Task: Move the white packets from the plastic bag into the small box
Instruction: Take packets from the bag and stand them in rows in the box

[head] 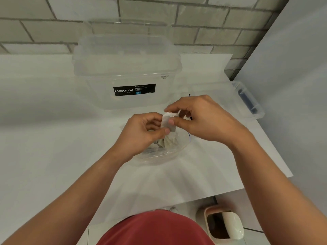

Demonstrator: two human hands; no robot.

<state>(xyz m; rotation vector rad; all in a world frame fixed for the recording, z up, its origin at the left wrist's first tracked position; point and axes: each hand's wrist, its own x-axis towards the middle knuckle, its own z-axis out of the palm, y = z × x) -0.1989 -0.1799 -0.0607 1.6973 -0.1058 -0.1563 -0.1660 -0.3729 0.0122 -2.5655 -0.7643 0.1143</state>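
Floor bin: at 5 o'clock from your hands, a cream floor bin (224, 225) with a dark inside stands below the surface's near edge, out of your way.
Surface: the flat white surface (53, 138) ends close to your body, and its right edge runs off toward 2 o'clock.
Plastic bag: the clear, soft plastic bag (159, 152) lies on the surface right under your hands, mouth up, with more pale packets (169, 142) bunched inside.
Left hand: your left hand (141, 133) is narrowed to a pinch on the lifted packet's lower left edge.
Right hand: your right hand (200, 119) pinches its top edge between thumb and forefinger.
White packet: the small white paper packet (169, 122) hangs between both hands, just above the bag's mouth. It looks light, limp and easy to tear, so hold it by a flat edge, not the filled middle.
Small box: the small clear plastic box (230, 98) with a blue latch (246, 100) sits at 2 o'clock, near the right edge. You cannot tell whether its lid is on. The way there over the surface looks open.
Large box: the large clear lidded storage box (127, 68) stands at 12 o'clock and limits forward room.
Wall: a grey brick wall (53, 29) stands behind it.
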